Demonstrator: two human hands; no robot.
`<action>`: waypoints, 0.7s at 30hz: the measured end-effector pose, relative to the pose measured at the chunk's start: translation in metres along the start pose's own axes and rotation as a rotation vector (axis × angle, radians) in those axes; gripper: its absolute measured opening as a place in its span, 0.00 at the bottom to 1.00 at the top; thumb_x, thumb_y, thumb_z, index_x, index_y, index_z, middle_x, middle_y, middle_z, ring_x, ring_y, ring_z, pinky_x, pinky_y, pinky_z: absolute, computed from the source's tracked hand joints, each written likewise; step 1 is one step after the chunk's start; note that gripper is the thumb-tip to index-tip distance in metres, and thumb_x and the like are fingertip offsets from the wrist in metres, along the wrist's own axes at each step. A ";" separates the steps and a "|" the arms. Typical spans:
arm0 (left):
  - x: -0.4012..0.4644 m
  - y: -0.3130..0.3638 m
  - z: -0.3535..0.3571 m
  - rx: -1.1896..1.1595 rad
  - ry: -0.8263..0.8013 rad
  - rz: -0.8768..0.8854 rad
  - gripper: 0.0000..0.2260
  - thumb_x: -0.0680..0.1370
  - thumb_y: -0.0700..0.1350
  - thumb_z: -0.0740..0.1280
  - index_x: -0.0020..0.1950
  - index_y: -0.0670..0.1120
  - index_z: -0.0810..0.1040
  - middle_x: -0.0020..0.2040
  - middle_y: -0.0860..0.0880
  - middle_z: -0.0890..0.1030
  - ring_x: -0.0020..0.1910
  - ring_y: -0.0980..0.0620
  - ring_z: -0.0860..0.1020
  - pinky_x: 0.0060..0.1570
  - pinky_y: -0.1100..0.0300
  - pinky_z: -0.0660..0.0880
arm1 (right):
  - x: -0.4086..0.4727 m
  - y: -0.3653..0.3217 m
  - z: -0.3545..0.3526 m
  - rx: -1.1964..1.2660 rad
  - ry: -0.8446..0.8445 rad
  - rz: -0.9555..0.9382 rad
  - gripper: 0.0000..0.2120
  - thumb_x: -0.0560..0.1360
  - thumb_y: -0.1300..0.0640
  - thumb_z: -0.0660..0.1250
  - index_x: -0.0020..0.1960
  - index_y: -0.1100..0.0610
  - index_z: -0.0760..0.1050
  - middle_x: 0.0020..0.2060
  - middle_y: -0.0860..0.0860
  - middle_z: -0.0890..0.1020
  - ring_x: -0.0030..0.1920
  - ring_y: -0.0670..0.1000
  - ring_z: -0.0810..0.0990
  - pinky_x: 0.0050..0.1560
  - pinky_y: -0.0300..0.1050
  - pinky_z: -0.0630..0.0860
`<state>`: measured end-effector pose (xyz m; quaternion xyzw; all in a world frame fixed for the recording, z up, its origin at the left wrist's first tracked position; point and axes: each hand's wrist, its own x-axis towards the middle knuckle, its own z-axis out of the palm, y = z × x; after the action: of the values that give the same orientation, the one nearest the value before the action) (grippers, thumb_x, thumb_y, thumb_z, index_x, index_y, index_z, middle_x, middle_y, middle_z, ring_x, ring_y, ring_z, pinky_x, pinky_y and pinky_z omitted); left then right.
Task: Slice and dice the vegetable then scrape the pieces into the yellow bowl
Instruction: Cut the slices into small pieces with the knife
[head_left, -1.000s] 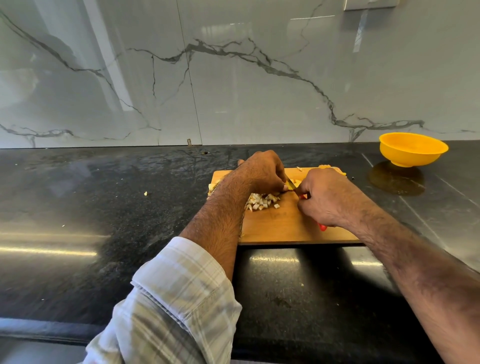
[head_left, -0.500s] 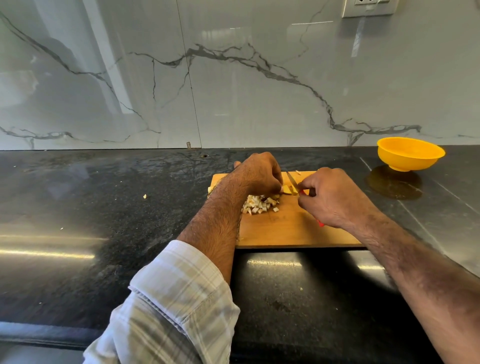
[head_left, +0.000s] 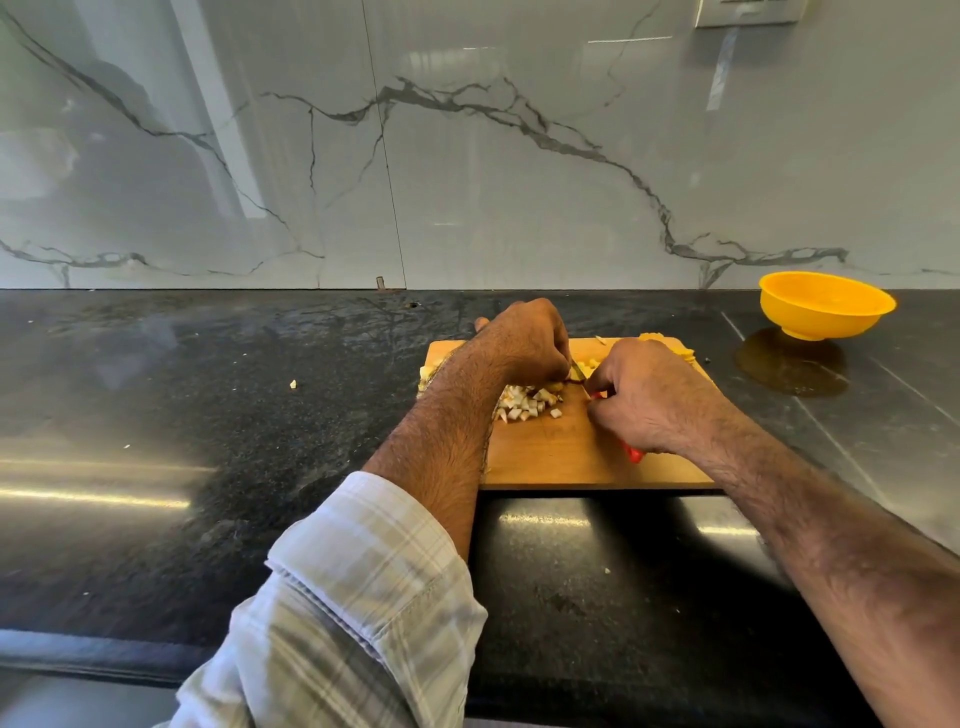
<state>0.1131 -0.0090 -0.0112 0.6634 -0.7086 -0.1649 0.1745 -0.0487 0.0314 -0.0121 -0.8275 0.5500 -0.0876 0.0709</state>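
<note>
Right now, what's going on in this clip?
A person is dicing a pale vegetable on a wooden cutting board on a dark counter. The right hand grips a red-handled knife, its blade mostly hidden between the hands. The left hand is curled over the vegetable beside the blade, hiding what it holds. A pile of diced pieces lies on the board below the left hand. The yellow bowl sits apart, far right by the wall; its contents can't be seen.

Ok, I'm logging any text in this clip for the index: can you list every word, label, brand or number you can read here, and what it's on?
None can be read.
The yellow bowl, the wooden cutting board and the knife's red handle show no lettering.
The wall plate at the top edge is cut off and shows no legible marking.
</note>
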 end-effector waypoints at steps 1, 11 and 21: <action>0.000 -0.001 0.000 -0.008 -0.005 0.004 0.04 0.77 0.43 0.76 0.42 0.50 0.86 0.45 0.54 0.86 0.56 0.53 0.81 0.76 0.28 0.58 | 0.002 0.001 0.001 0.012 -0.001 0.000 0.17 0.78 0.54 0.70 0.67 0.55 0.81 0.55 0.53 0.85 0.53 0.52 0.83 0.56 0.47 0.83; 0.002 -0.009 -0.006 -0.029 0.141 0.040 0.04 0.76 0.44 0.74 0.46 0.53 0.85 0.46 0.56 0.85 0.55 0.54 0.81 0.74 0.29 0.57 | -0.007 0.040 -0.009 0.076 0.245 -0.075 0.15 0.74 0.51 0.73 0.61 0.51 0.85 0.31 0.39 0.77 0.35 0.43 0.79 0.39 0.40 0.77; 0.004 -0.013 -0.009 -0.004 0.246 0.009 0.03 0.77 0.52 0.75 0.45 0.54 0.84 0.46 0.56 0.84 0.55 0.53 0.79 0.74 0.25 0.56 | 0.000 0.043 -0.003 -0.013 0.101 -0.054 0.17 0.75 0.50 0.72 0.64 0.48 0.83 0.48 0.47 0.85 0.45 0.48 0.81 0.46 0.42 0.80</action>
<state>0.1287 -0.0139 -0.0097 0.6752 -0.6844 -0.0829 0.2624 -0.0883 0.0147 -0.0188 -0.8371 0.5307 -0.1279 0.0352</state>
